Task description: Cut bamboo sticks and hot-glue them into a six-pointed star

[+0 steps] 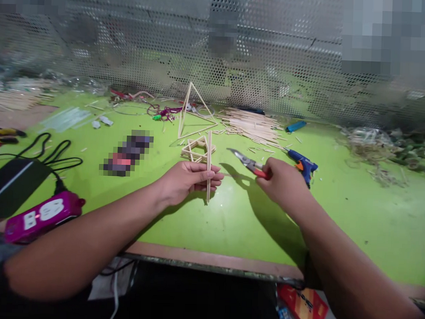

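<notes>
My left hand [189, 179] is closed around a few thin wooden sticks [209, 154], held upright above the green table [231, 216]. My right hand [284, 180] grips red-handled cutting pliers [249, 163], their metal jaws pointing left toward the sticks and a short way from them. Just behind the sticks lies a small flat frame of glued sticks [197, 149]. Farther back stands a triangular stick pyramid [195, 112].
A pile of loose sticks [252, 123] lies at the back centre, with a blue glue gun [303, 163] to its right. A pink power strip [43, 215] and black cables sit at the left. A perforated metal screen [216, 52] closes off the far edge.
</notes>
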A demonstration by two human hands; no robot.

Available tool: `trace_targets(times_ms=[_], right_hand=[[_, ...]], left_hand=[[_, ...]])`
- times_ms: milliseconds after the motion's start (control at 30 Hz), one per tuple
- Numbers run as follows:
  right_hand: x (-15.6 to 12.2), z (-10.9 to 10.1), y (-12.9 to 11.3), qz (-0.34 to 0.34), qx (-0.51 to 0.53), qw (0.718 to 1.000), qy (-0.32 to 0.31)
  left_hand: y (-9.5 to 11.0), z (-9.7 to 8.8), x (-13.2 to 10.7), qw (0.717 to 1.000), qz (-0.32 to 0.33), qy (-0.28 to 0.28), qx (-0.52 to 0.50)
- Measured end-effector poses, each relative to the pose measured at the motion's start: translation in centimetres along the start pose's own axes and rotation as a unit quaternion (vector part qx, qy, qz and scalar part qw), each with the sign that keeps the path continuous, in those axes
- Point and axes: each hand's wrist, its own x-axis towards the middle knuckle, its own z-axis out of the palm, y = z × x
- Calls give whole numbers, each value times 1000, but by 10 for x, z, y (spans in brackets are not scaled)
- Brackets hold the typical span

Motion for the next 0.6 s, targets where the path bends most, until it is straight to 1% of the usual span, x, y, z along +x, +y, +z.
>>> trace_targets(times_ms=[100,167,267,333,433,600], right_hand=[[-2,-10,6,-18,102,991,90],[-5,-16,6,-65,160,979,110],[-8,-21,6,-160,216,959,88],[-8,-23,8,-207,235,947,70],[-7,-23,14,-247,238,938,57],[-7,-26,22,-291,203,933,63]], left_hand=[[0,1,0,1000,-12,-1,0],[-1,1,-1,1000,-12,-2,4],[-1,2,-2,1000,-10,-9,14],[-1,1,-3,999,0,-13,30],[0,0,-3,997,25,-13,72],[0,-1,-2,991,58,-5,122]])
